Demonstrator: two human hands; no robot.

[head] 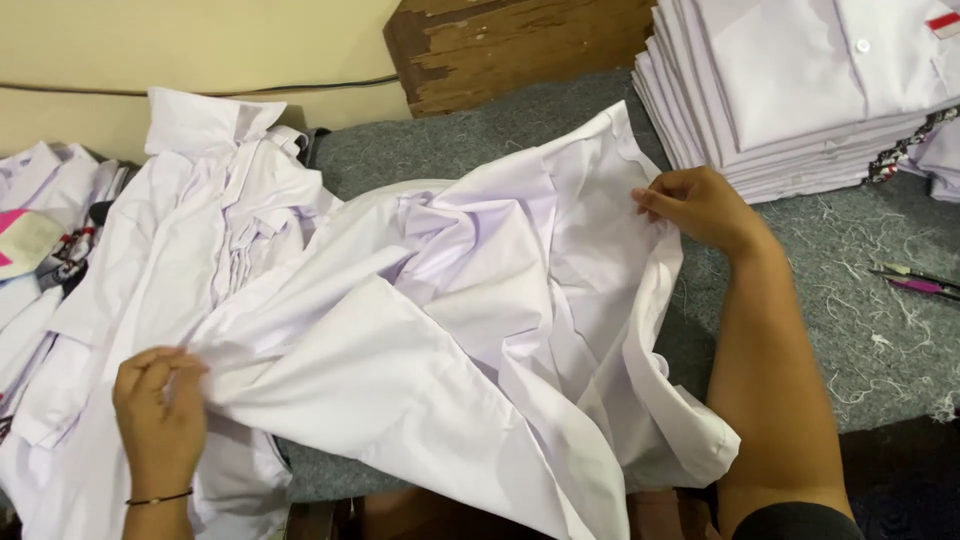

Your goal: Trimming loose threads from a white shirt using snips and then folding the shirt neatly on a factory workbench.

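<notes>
— Two hands hold one white shirt, yes? Where is it lying?

— It is spread, much wrinkled, over the grey felt table, in the middle, and its lower part hangs over the near edge toward the person. The left hand pinches an edge of the cloth between thumb and fingers, at the lower left. The right hand is closed on the far right edge of the shirt, near the top.

— What is around it?

— Just beside it on the left lies a loose heap of unfolded white shirts, and the held shirt partly overlaps this heap. Behind the right hand stands a neat stack of folded white shirts, near but not touching. At the right edge of the table I see small snips with a pink handle, well apart from both hands. Loose white threads lie on the felt.

— What could go wrong, in your opinion?

— I think three things. The pinch of the left hand is small, so a pull may slip the cloth out. Because the shirt overlaps the heap, pulling could drag another shirt with it. Also the hanging part could slide down toward the floor, and threads from the felt may stick on the white cloth.
</notes>
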